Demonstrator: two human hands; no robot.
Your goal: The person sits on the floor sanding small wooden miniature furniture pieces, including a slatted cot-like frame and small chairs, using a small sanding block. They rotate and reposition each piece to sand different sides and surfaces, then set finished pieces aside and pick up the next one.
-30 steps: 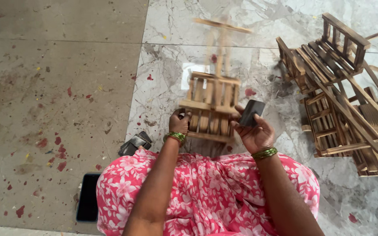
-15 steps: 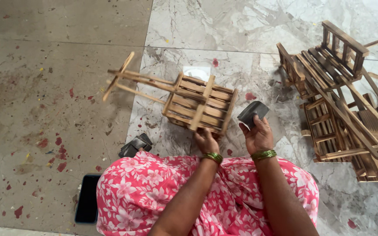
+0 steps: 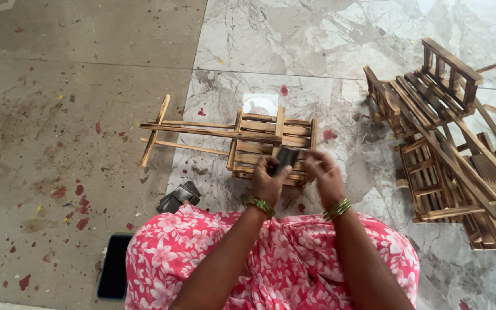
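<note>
Fingers of the left hand (image 3: 268,182) pinched shut on a small dark flat block (image 3: 286,159); fingers of the right hand (image 3: 324,177) curled beside it, blurred, so grip hard to tell. Block up over the little brown wooden slat cart (image 3: 259,136) lying on the grey marble floor (image 3: 317,34). Best to hold the block flat and steady, other hand bracing the cart.

I see soft, even daylight, a pale glare patch on the floor (image 3: 259,103), faint shadows, and my right hand (image 3: 324,177) motion-blurred.
</note>
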